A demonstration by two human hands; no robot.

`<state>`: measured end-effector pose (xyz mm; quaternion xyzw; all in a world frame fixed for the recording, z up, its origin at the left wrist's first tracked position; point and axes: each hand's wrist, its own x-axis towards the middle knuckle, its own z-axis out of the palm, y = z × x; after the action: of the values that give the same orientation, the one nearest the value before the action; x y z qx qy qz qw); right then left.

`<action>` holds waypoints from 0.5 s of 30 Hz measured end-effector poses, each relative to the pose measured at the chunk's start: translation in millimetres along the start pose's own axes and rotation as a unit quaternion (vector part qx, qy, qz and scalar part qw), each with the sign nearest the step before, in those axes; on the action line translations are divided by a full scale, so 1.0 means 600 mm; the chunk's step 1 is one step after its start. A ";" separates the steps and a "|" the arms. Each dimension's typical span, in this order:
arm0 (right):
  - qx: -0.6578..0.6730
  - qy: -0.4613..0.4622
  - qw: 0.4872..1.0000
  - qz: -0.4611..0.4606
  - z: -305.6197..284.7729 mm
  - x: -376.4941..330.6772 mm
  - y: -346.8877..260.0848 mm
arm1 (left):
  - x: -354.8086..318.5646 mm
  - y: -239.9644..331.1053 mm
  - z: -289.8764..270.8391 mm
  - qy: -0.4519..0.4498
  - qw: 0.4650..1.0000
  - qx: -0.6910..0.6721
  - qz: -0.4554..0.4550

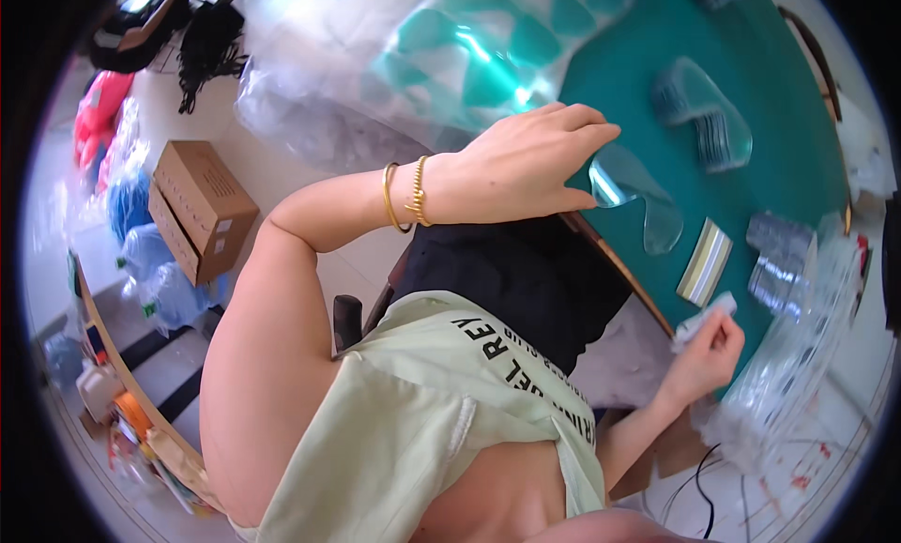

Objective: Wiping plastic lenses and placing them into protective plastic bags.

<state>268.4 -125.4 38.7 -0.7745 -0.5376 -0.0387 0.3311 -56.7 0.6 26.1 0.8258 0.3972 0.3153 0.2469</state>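
Observation:
My left hand (535, 163), with gold bracelets at the wrist, reaches over the green tabletop (619, 83). Between its thumb and fingers it holds the edge of a clear, curved plastic lens (662, 219). My right hand (709, 363) is lower on the right, by the table's near edge, closed around a crumpled white cloth (706, 323). Just above that cloth lies a flat strip with pale yellow and silver bands (704, 261). A stack of similar clear lenses (723, 135) rests farther back on the right.
A big translucent plastic bag (328, 64) covers the table's far left. Silvery clear packets (781, 252) and crinkled plastic wrapping (788, 374) lie along the right side. On the floor at left stand a cardboard box (202, 205) and blue-tinted plastic bags (164, 271).

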 end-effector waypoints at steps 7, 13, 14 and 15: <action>-0.195 -0.020 0.972 -0.132 -0.015 0.062 0.010 | -0.013 -0.145 -0.169 0.162 0.957 0.196 -0.139; -0.006 -0.067 0.964 -0.258 0.072 0.107 -0.191 | 0.042 -0.243 -0.222 0.010 0.946 0.179 -0.270; 0.027 -0.081 0.956 -0.279 0.085 0.117 -0.224 | 0.047 -0.241 -0.226 0.022 0.944 0.169 -0.282; 0.058 -0.095 0.948 -0.299 0.099 0.126 -0.253 | 0.052 -0.242 -0.228 0.034 0.943 0.157 -0.292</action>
<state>152.2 -0.7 95.6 -0.5575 -0.7751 -0.0308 0.2958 -211.9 129.1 33.6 0.6907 0.6735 0.1904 0.1816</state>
